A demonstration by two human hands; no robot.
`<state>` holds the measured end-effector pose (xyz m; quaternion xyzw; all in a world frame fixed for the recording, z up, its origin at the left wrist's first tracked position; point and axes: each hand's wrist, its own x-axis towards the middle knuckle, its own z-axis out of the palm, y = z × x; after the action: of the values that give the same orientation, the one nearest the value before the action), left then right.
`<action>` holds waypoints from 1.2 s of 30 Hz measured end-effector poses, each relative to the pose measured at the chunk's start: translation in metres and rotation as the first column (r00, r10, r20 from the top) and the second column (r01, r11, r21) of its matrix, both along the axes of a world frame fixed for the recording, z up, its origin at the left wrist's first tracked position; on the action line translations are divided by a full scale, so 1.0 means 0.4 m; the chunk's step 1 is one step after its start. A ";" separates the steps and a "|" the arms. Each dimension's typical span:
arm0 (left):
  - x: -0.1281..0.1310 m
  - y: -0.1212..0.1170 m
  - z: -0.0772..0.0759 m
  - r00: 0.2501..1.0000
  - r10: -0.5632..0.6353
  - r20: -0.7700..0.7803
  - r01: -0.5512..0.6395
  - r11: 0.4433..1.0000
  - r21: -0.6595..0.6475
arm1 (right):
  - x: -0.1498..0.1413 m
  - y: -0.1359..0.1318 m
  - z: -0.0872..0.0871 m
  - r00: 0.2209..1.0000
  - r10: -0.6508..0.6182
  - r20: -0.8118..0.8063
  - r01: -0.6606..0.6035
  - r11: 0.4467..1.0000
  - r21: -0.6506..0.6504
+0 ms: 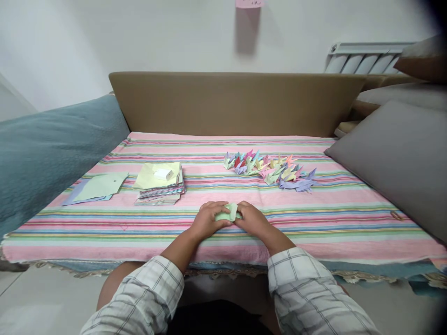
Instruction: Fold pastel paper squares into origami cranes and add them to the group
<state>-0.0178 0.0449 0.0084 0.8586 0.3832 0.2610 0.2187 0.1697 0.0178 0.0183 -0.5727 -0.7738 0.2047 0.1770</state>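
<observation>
White wall (181, 37) fills the top of my feed. Below it spreads the pink striped cloth (195, 156), covering the sofa seat, with a brown backrest (237, 102) behind. A blue-grey cover (63, 139) drapes the left side, and a grey cushion (394, 158) leans in from the right. Checked sleeves (150, 293) reach up from the bottom edge on both sides, rolled back on the forearms. At upper right I make out part of a white radiator (370, 58).

On the cloth, right of centre, sits a cluster of folded paper cranes (270, 177) in many colours, a purple one nearest me. Left of centre stands a thick, uneven stack of paper (159, 190) with a pale yellow sheet on top; farther left, a few loose sheets (103, 186), green over bluish ones, lie overlapped.

Over the near part of the cloth, at the middle, I have the left hand (209, 219) and the right hand (254, 220) close together, both clamped on a folded light green paper (226, 214), one at each end. Its exact folds are partly hidden by the fingers.

A pink note (249, 3) hangs on the wall, a small white block (163, 174) rests on the stack, and a small brownish loop (396, 215) lies near the cushion.
</observation>
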 end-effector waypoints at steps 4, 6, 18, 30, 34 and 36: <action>0.005 0.001 0.005 0.999 -0.008 -0.035 0.008 1.000 0.003 | 0.002 0.000 0.002 1.000 0.005 -0.009 -0.005 1.000 0.012; 0.006 0.000 0.007 0.999 -0.017 -0.048 0.017 1.000 0.009 | 0.005 0.001 0.005 0.999 -0.011 -0.036 0.011 1.000 0.006; 0.037 -0.020 0.065 0.965 0.014 -0.260 0.013 0.995 0.102 | 0.051 0.024 -0.004 0.732 -0.270 -0.626 0.062 0.940 -0.334; 0.031 -0.016 0.065 0.960 0.036 -0.278 0.008 0.988 0.156 | 0.046 0.039 -0.024 0.821 -0.208 -0.532 0.109 0.971 -0.212; 0.002 -0.009 0.041 0.979 0.037 -0.200 -0.003 0.986 0.168 | 0.040 0.042 -0.030 0.831 -0.212 -0.515 0.125 0.972 -0.198; -0.010 -0.004 0.029 0.989 0.024 -0.143 -0.001 0.988 0.157 | 0.038 0.042 -0.033 0.838 -0.208 -0.505 0.129 0.974 -0.188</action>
<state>-0.0217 0.0432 0.0200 0.8874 0.3817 0.2288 0.1208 0.1849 0.0348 0.0051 -0.5731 -0.6262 0.3920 0.3547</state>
